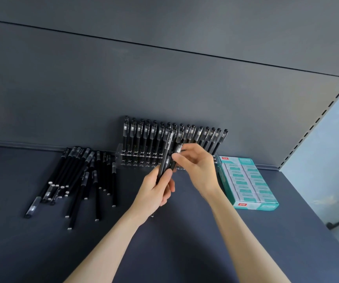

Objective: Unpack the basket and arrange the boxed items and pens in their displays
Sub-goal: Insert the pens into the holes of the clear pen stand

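From my feed, the left hand (154, 190) sits at centre, its fingers curled round a bundle (166, 158) of black pens that stands nearly upright, caps toward 12 o'clock. I cannot tell how many pens it holds. The right hand (198, 167), just at 3 o'clock of it, pinches one pen (178, 149) between thumb and fingertips, close below its clear cap; that pen lies against the bundle.

Right behind both hands, at 12 o'clock, a clear rack (132, 158) stands against the back panel of the dark shelf (276, 242), with rows of black pens upright in it. At 9 o'clock of the hands I see loose pens (78, 176) lying flat in a rough fan on the shelf. At 3 o'clock, just beside the rack's end, a teal box (248, 181) of small packs lies flat.
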Tool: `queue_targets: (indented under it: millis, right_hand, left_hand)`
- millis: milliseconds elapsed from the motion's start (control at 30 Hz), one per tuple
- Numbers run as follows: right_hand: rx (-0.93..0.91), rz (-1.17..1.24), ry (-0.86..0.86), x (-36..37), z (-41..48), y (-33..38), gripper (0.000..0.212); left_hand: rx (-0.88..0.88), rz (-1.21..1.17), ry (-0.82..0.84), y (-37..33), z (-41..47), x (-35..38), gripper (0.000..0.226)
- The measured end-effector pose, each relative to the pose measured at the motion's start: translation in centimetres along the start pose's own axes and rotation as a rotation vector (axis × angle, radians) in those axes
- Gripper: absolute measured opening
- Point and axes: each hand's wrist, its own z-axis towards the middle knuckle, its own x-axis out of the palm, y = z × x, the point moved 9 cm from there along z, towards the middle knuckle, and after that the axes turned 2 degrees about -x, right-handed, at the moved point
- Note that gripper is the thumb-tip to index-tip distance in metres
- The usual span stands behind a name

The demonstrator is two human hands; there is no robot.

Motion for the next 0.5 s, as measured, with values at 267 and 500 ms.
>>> queue_targets:
  millis: [267, 500]
  right_hand:
    - [0.004, 0.09, -0.081, -1.6, -0.4, 0.0, 0.031]
    - [-0.183, 0.0, -0.385, -5.7, 1.1, 2.6, 0.041]
  left_hand:
    - [-0.021, 0.039, 0.008, 0.4, 0.0, 0.2, 0.008]
    - [0.055, 0.006, -0.245, -0.5, 0.1, -2.8, 0.018]
